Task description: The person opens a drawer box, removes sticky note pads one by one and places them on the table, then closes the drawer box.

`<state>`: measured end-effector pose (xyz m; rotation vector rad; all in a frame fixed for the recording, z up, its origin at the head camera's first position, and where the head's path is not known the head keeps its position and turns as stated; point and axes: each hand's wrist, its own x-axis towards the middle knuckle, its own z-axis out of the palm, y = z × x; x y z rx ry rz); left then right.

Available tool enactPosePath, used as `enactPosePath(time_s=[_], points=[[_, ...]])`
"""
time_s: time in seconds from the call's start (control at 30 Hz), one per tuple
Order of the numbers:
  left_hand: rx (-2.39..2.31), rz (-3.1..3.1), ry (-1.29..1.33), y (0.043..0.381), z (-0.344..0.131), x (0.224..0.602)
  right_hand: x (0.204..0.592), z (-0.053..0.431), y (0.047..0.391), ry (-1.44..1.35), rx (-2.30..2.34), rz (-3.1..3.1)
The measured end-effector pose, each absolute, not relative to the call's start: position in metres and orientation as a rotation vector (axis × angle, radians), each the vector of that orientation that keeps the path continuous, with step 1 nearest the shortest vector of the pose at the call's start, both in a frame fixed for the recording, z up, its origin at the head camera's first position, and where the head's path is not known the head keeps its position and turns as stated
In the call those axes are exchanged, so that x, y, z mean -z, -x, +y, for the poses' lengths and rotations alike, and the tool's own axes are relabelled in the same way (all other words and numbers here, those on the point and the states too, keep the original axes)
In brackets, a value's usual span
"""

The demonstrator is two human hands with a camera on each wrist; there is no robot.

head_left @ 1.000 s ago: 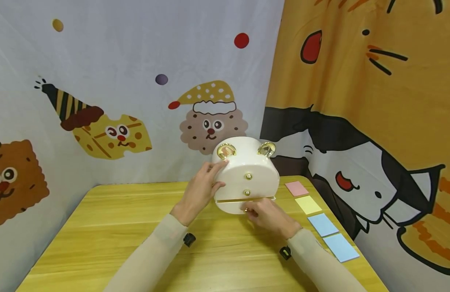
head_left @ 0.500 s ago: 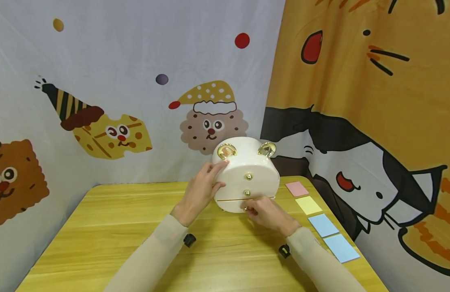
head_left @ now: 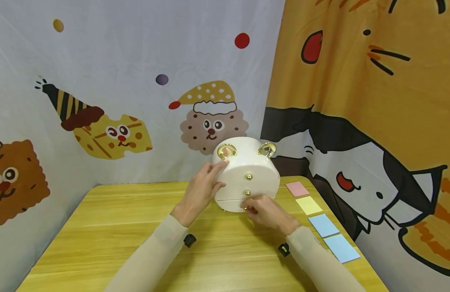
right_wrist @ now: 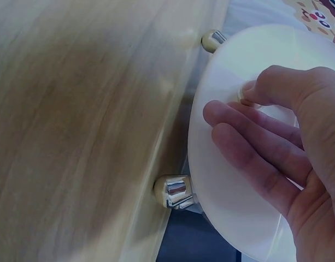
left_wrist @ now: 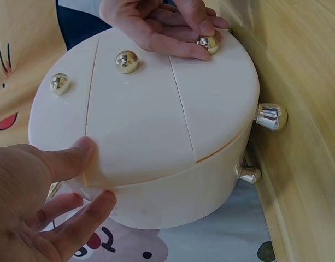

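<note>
A white, rounded drawer box (head_left: 239,156) with gold ears and three gold knobs stands at the back of the table. My right hand (head_left: 270,215) pinches the lowest knob (left_wrist: 207,45) between thumb and fingers. The bottom drawer (head_left: 228,206) sits nearly flush, with a thin seam above it. My left hand (head_left: 201,188) rests against the box's left side, fingers extended; in the left wrist view its thumb (left_wrist: 74,158) touches the front and other fingers lie along the side. The middle knob (left_wrist: 127,61) and top knob (left_wrist: 60,83) are untouched.
Pink (head_left: 297,188), yellow (head_left: 308,205) and two blue paper pads (head_left: 323,224) lie in a row along the right edge of the wooden table (head_left: 130,231). Cartoon curtains (head_left: 130,61) hang behind and to the right. Gold feet (right_wrist: 175,191) stand under the box.
The bottom drawer has slid inward and the gap above it has narrowed to a thin line. My right hand moved slightly forward with the knob; the left hand stayed put.
</note>
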<state>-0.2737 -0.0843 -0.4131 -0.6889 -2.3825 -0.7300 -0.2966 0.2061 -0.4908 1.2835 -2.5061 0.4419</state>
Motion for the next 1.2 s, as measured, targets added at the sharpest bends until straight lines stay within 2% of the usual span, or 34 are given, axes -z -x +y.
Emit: enactPosePath(time_s=[1.2], points=[[0.712, -2.382, 0.704, 0.2759, -0.0858, 0.4161, 0.4927, 0.2058, 0.2968, -1.279, -0.455, -2.5]])
